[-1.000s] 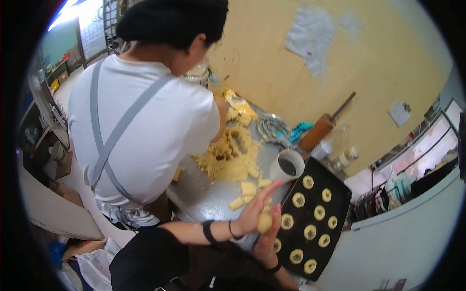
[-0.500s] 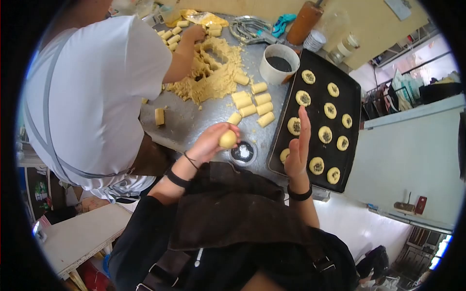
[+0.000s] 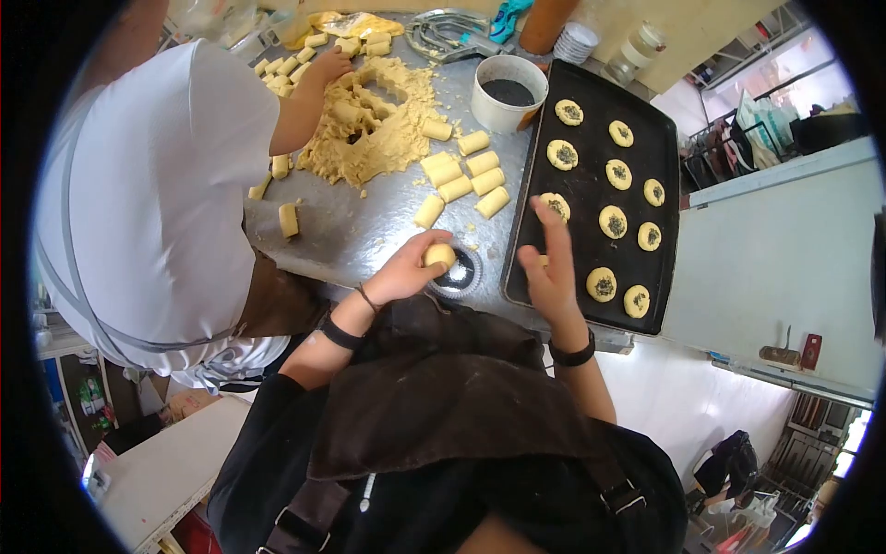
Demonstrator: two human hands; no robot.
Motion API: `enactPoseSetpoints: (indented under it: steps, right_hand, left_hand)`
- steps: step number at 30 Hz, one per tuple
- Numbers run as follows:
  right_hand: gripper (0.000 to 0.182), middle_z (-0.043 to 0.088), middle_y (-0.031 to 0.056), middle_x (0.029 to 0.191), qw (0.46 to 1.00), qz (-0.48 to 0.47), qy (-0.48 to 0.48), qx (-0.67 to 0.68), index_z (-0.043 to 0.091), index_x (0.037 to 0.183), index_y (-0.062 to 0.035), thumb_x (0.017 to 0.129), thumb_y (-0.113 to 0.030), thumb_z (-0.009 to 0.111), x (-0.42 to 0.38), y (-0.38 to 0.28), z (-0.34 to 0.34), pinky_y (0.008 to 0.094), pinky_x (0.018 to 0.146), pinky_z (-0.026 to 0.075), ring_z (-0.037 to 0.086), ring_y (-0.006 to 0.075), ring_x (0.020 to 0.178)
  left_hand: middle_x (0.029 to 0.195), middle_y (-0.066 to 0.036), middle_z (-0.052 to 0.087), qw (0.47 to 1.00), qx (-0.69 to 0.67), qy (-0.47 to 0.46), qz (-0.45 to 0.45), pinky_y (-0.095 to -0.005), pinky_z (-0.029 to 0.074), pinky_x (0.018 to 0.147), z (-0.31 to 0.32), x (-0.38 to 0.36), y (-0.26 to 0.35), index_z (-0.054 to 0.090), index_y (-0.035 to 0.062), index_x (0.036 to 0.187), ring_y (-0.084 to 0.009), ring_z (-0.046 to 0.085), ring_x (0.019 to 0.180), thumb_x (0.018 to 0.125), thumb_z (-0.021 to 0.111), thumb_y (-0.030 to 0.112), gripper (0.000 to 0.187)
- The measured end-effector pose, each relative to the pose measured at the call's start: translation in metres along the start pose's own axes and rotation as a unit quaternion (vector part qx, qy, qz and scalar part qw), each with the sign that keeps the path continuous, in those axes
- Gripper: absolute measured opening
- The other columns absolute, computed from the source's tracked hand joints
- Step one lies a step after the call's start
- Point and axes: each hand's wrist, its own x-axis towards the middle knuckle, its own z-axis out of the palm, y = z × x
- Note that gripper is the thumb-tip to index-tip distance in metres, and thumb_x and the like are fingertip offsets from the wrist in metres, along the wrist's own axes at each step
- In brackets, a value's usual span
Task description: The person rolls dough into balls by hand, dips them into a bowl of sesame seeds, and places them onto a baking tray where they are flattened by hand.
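My left hand (image 3: 411,269) holds a smooth ball of dough (image 3: 439,257) between its fingers and thumb, over the near edge of a small round dish (image 3: 473,282) with black seeds and something white in it. My right hand (image 3: 554,273) is raised with fingers stretched out and nothing in them, above the left edge of a black baking tray (image 3: 637,138). On the tray lie several round flat dough pieces (image 3: 613,222) with dark seeds in their middles; my right hand partly hides some. Several cut dough cylinders (image 3: 455,188) lie on the metal table left of the tray.
A white tub (image 3: 504,116) of black seeds stands behind the cylinders. At the left a co-worker in a white shirt (image 3: 157,185) reaches an arm to a large crumbly dough mass (image 3: 369,129). A jar (image 3: 635,51) and stacked white cups (image 3: 576,42) stand behind the tray.
The view has shifted, so the table and tray appear further up and left. In my left hand the dough ball is now held nearer the fingertips. My right hand's thumb and fingers are more spread.
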Motion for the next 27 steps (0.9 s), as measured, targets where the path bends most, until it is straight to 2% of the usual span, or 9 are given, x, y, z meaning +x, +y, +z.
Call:
enactPoseSetpoints:
  steps: [2, 5, 8, 11, 14, 17, 23, 26, 27]
  right_hand:
    - [0.049, 0.061, 0.0159, 0.116, 0.993, 0.030, -0.084, -0.071, 0.054, 0.130, -0.0031, 0.083, -0.015, 0.064, 0.000, -0.001, 0.013, 0.0384, 0.099, 0.039, 0.055, 0.0310, 0.111]
    - [0.032, 0.066, 0.0103, 0.095, 0.951, -0.015, -0.214, -0.221, 0.065, 0.106, -0.0046, 0.078, -0.019, 0.069, -0.010, 0.029, 0.044, 0.0395, 0.083, 0.042, 0.058, 0.0287, 0.095]
    - [0.013, 0.066, 0.0063, 0.078, 0.919, -0.070, -0.182, -0.343, 0.066, 0.083, -0.0080, 0.076, -0.018, 0.066, -0.009, 0.055, 0.068, 0.0392, 0.074, 0.040, 0.060, 0.0243, 0.088]
    - [0.004, 0.065, 0.0084, 0.069, 0.879, -0.034, -0.260, -0.399, 0.064, 0.073, -0.0098, 0.075, -0.013, 0.061, -0.010, 0.088, 0.085, 0.0406, 0.074, 0.040, 0.062, 0.0260, 0.080]
    - [0.008, 0.064, 0.0102, 0.063, 0.887, -0.035, -0.270, -0.373, 0.064, 0.068, -0.0094, 0.073, -0.010, 0.058, -0.013, 0.092, 0.094, 0.0412, 0.074, 0.040, 0.064, 0.0272, 0.072]
    - [0.009, 0.064, 0.0121, 0.065, 0.896, -0.028, -0.218, -0.386, 0.063, 0.066, -0.0084, 0.073, -0.010, 0.058, -0.007, 0.088, 0.089, 0.0414, 0.075, 0.040, 0.064, 0.0284, 0.069]
    - [0.009, 0.064, 0.0137, 0.064, 0.901, -0.008, -0.218, -0.376, 0.064, 0.067, -0.0076, 0.073, -0.010, 0.058, -0.007, 0.086, 0.085, 0.0415, 0.075, 0.040, 0.063, 0.0295, 0.067]
    - [0.010, 0.064, 0.0132, 0.063, 0.893, -0.003, -0.237, -0.383, 0.065, 0.067, -0.0076, 0.075, -0.014, 0.061, -0.009, 0.089, 0.086, 0.0413, 0.074, 0.040, 0.063, 0.0295, 0.066]
    - [0.012, 0.064, 0.0129, 0.063, 0.895, -0.005, -0.239, -0.377, 0.065, 0.067, -0.0077, 0.075, -0.016, 0.062, -0.008, 0.086, 0.085, 0.0411, 0.074, 0.040, 0.063, 0.0294, 0.066]
  left_hand:
    - [0.119, -0.007, 0.060, 0.999, -0.033, 0.011, -0.036, -0.0333, 0.046, 0.093, -0.004, 0.002, 0.015, 0.056, 0.0080, 0.123, -0.0200, 0.057, 0.109, 0.084, 0.065, 0.010, 0.040]
    - [0.115, -0.006, 0.062, 0.997, -0.055, 0.041, -0.031, -0.0333, 0.047, 0.092, -0.004, 0.006, -0.004, 0.058, 0.0072, 0.118, -0.0190, 0.059, 0.104, 0.083, 0.068, 0.011, 0.037]
    - [0.112, -0.006, 0.062, 0.997, -0.035, 0.058, -0.046, -0.0325, 0.046, 0.092, -0.008, 0.003, -0.002, 0.058, 0.0068, 0.118, -0.0167, 0.058, 0.103, 0.083, 0.068, 0.011, 0.037]
    - [0.110, -0.008, 0.063, 0.996, -0.039, 0.076, -0.026, -0.0308, 0.047, 0.089, -0.011, -0.004, -0.008, 0.058, 0.0066, 0.118, -0.0172, 0.059, 0.102, 0.082, 0.069, 0.012, 0.038]
    - [0.108, -0.007, 0.062, 0.994, -0.063, 0.085, -0.039, -0.0306, 0.046, 0.089, -0.014, -0.012, -0.009, 0.058, 0.0064, 0.117, -0.0169, 0.058, 0.102, 0.082, 0.068, 0.011, 0.037]
    - [0.106, -0.007, 0.062, 0.991, -0.067, 0.100, -0.058, -0.0305, 0.046, 0.089, -0.013, -0.017, -0.019, 0.058, 0.0059, 0.116, -0.0169, 0.058, 0.101, 0.082, 0.068, 0.010, 0.036]
    - [0.106, -0.008, 0.062, 0.991, -0.066, 0.084, -0.077, -0.0321, 0.047, 0.088, -0.009, -0.018, 0.001, 0.057, 0.0081, 0.116, -0.0187, 0.059, 0.100, 0.081, 0.069, 0.010, 0.037]
    - [0.105, -0.007, 0.061, 0.999, 0.022, 0.030, -0.019, -0.0362, 0.050, 0.083, -0.001, -0.011, 0.000, 0.059, 0.0091, 0.110, -0.0197, 0.060, 0.096, 0.079, 0.072, 0.011, 0.034]
    - [0.103, -0.010, 0.061, 0.996, 0.083, 0.006, 0.033, -0.0362, 0.050, 0.082, 0.001, -0.006, 0.003, 0.058, 0.0092, 0.107, -0.0264, 0.062, 0.095, 0.076, 0.072, 0.011, 0.034]
